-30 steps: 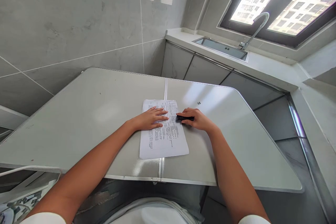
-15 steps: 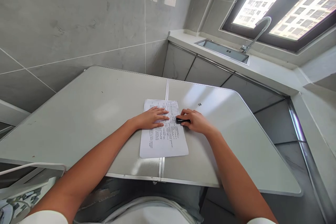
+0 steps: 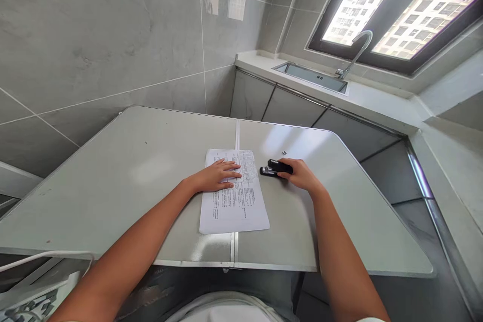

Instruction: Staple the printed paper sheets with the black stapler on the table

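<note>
Printed paper point(image 3: 237, 211) lies on the pale folding table, across its middle seam; whether it is one sheet or a stack I cannot tell. My left hand point(image 3: 218, 176) rests flat on the paper's upper left part, fingers spread. To the right of the paper, my right hand point(image 3: 300, 173) grips the rear of a black stapler point(image 3: 273, 168). The stapler's jaws are apart and its front end points toward the paper, a small gap away from its right edge. Beyond it on the tabletop lie small dark pieces, probably staples point(image 3: 284, 153).
The table point(image 3: 113, 186) has a metal-trimmed edge close to my body. Behind it on the right runs a counter point(image 3: 381, 105) with a sink point(image 3: 309, 78) and a faucet point(image 3: 356, 53) below a window. A grey tiled wall point(image 3: 113, 35) stands at the back left.
My right hand has drawn the stapler rightward, off the paper's right edge, and its jaws now show apart. My left hand stays on the paper. The camera view has tilted up slightly.
</note>
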The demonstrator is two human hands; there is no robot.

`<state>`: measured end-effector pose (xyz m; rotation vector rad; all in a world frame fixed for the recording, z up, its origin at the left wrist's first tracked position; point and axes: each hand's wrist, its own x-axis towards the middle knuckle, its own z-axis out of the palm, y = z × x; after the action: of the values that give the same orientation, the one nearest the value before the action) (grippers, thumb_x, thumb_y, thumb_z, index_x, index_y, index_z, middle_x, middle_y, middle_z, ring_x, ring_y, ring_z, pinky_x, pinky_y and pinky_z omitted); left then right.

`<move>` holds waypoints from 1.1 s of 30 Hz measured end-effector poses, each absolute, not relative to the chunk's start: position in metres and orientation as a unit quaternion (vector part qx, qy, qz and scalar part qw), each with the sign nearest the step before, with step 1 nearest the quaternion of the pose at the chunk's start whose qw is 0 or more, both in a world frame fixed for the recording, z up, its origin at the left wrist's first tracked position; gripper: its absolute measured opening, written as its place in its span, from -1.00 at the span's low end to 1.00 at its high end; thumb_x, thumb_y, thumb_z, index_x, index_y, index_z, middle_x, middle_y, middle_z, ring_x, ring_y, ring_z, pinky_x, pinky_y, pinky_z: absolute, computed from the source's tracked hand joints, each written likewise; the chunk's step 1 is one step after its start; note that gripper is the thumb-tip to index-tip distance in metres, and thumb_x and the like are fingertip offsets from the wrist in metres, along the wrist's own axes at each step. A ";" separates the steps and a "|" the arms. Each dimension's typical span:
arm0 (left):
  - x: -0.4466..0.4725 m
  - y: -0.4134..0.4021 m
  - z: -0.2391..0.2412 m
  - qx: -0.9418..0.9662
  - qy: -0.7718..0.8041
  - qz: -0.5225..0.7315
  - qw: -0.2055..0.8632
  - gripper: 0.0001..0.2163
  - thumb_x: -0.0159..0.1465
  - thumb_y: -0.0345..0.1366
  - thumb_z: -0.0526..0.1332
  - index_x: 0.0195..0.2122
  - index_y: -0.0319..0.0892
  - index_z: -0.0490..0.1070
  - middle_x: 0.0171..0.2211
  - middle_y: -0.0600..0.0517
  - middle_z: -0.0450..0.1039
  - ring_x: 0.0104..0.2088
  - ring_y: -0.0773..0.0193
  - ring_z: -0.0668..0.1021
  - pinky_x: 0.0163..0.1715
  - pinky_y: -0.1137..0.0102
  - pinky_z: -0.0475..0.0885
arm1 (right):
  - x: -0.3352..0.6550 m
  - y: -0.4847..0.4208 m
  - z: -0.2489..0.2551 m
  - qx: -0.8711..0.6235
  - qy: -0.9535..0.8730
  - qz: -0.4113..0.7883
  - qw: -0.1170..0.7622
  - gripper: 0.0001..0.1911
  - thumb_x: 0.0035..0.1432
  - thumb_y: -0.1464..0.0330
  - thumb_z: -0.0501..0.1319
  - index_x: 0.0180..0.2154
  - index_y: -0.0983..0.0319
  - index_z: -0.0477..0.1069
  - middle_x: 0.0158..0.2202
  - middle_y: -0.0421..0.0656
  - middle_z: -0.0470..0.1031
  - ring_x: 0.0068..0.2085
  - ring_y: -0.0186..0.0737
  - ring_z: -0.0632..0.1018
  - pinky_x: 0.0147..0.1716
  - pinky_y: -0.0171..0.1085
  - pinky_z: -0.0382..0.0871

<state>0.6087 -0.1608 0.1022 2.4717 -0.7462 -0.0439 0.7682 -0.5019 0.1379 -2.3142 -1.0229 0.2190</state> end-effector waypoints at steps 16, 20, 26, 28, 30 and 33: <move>0.623 -0.122 0.099 0.705 0.122 0.344 0.608 -0.76 0.41 -0.17 0.20 -0.31 -0.14 0.58 -0.27 -0.04 0.43 -0.29 0.22 0.44 -0.28 0.37 0.35 | 0.654 -0.365 0.123 -0.870 -0.357 0.035 0.338 -0.85 0.04 0.48 0.24 -0.31 0.18 0.34 -0.28 -0.16 0.52 -0.20 -0.14 0.47 -0.27 -0.27 0.25; 0.630 -0.110 0.091 0.539 0.161 0.326 0.760 -0.77 0.34 -0.17 0.28 -0.40 -0.18 0.54 -0.38 -0.02 0.39 -0.43 0.32 0.39 -0.46 0.44 0.29 | 0.659 -0.416 0.120 -0.890 -0.332 0.015 0.311 -0.91 0.11 0.44 0.22 -0.30 0.17 0.35 -0.28 -0.14 0.50 -0.20 -0.11 0.46 -0.24 -0.23 0.27; 0.632 -0.100 0.094 0.374 0.134 0.310 0.864 -0.75 0.31 -0.17 0.29 -0.46 -0.20 0.45 -0.46 0.02 0.34 -0.49 0.37 0.39 -0.51 0.45 0.30 | 0.678 -0.513 0.108 -0.911 -0.265 -0.030 0.313 -0.79 0.22 0.30 0.19 -0.11 0.16 0.45 -0.16 -0.09 0.55 -0.13 -0.04 0.53 -0.12 -0.12 0.38; 0.631 -0.099 0.096 0.354 0.126 0.307 0.874 -0.75 0.31 -0.20 0.29 -0.48 -0.19 0.42 -0.49 0.04 0.31 -0.51 0.38 0.37 -0.51 0.45 0.30 | 0.684 -0.534 0.105 -0.914 -0.257 -0.034 0.312 -0.75 0.24 0.23 0.18 -0.08 0.16 0.45 -0.14 -0.08 0.56 -0.12 -0.01 0.55 -0.10 -0.09 0.40; 0.629 -0.097 0.097 0.344 0.122 0.308 0.879 -0.75 0.30 -0.22 0.29 -0.49 -0.19 0.41 -0.50 0.05 0.30 -0.52 0.38 0.36 -0.51 0.44 0.30 | 0.689 -0.548 0.108 -0.917 -0.254 -0.013 0.309 -0.70 0.24 0.16 0.20 -0.07 0.16 0.46 -0.15 -0.08 0.57 -0.14 0.00 0.56 -0.13 -0.08 0.42; 0.628 -0.095 0.098 0.335 0.122 0.309 0.881 -0.76 0.30 -0.22 0.29 -0.48 -0.19 0.41 -0.51 0.05 0.28 -0.53 0.38 0.36 -0.51 0.44 0.30 | 0.704 -0.561 0.120 -0.903 -0.276 0.064 0.322 -0.58 0.20 0.06 0.26 0.00 0.14 0.47 -0.10 -0.07 0.59 -0.12 -0.01 0.57 -0.16 -0.12 0.45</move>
<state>0.6278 -0.0952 0.0980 0.6986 0.2540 0.6445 0.7040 -0.5611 0.1202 -2.3723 -0.7251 0.1669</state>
